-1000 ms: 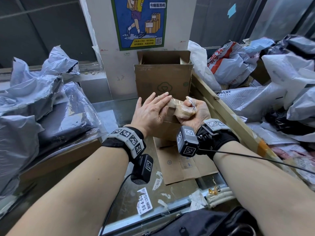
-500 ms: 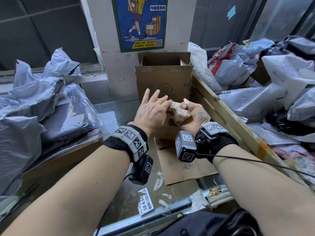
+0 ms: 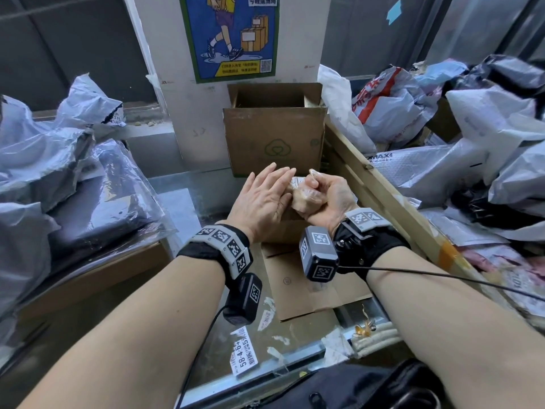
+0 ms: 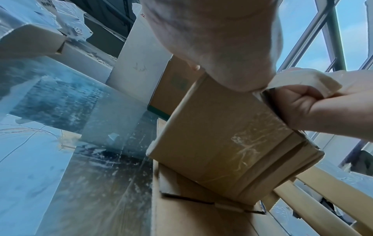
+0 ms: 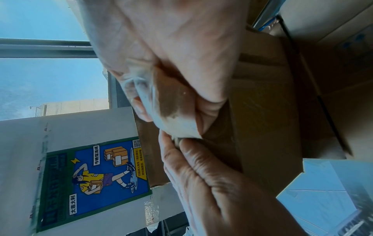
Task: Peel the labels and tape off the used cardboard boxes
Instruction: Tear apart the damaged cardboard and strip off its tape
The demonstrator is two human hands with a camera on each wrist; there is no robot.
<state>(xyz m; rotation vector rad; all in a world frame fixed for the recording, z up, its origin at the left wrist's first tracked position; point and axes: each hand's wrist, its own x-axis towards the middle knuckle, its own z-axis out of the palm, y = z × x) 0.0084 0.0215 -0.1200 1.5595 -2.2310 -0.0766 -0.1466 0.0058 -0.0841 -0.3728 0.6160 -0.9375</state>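
A small brown cardboard box [image 4: 220,140] stands tilted on a flattened carton [image 3: 309,284] in the middle of the glass table. My left hand [image 3: 265,199] lies flat with straight fingers on the box top [image 5: 262,102] and holds it down. My right hand [image 3: 324,196] grips a crumpled wad of peeled clear tape [image 3: 305,196] in a fist at the box's upper right edge. In the left wrist view the tape strip [image 4: 298,79] still runs from that fist to the box corner. Most of the small box is hidden by both hands in the head view.
A taller open cardboard box [image 3: 274,137] stands right behind against the white pillar with a blue poster [image 3: 233,33]. Grey mailer bags [image 3: 59,172] pile up on the left, more bags [image 3: 472,143] on the right behind a wooden rail [image 3: 383,196]. Label scraps [image 3: 244,352] lie near the front edge.
My right fist with the tape wad has pulled slightly back and to the right. My left hand lifted its fingers for a moment, then settled flat on the box again.
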